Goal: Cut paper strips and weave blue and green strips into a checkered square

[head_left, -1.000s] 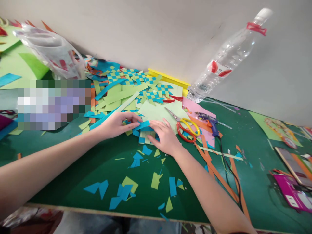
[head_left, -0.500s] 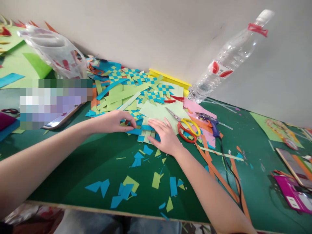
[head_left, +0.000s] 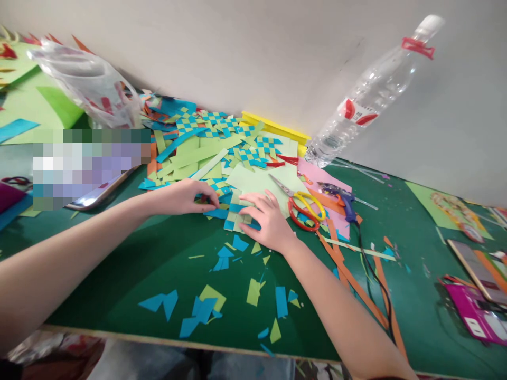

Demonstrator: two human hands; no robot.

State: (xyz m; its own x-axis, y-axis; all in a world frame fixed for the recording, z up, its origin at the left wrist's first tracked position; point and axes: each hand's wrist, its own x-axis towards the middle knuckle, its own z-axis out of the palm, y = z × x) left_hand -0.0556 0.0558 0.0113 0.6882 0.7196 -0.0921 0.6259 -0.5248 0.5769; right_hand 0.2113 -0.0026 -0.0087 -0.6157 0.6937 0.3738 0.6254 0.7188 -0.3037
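Note:
My left hand (head_left: 184, 196) pinches a blue paper strip (head_left: 217, 213) between thumb and fingertips, at the left side of a small woven piece of blue and pale green paper strips (head_left: 233, 217). Over the right part of this weave lies my right hand (head_left: 266, 219), its fingers bent and apart, the tips at the strips. It hides part of the weave. Scissors (head_left: 301, 207) with one yellow and one red handle lie just right of that hand, partly on a pale green paper sheet (head_left: 253, 182).
Finished blue-and-green woven pieces (head_left: 225, 124) and loose strips are heaped behind the hands. A plastic bottle (head_left: 364, 100) stands by the wall, right of a yellow tray (head_left: 273, 126). A corded glue gun (head_left: 344, 200) rests on pink paper. Paper scraps (head_left: 204, 310) litter the front; a phone-like device (head_left: 99, 195) lies left.
My right fingers have bent and drawn back slightly, showing more of the weave's left part. The left hand has shifted a little left, still pinching the strip.

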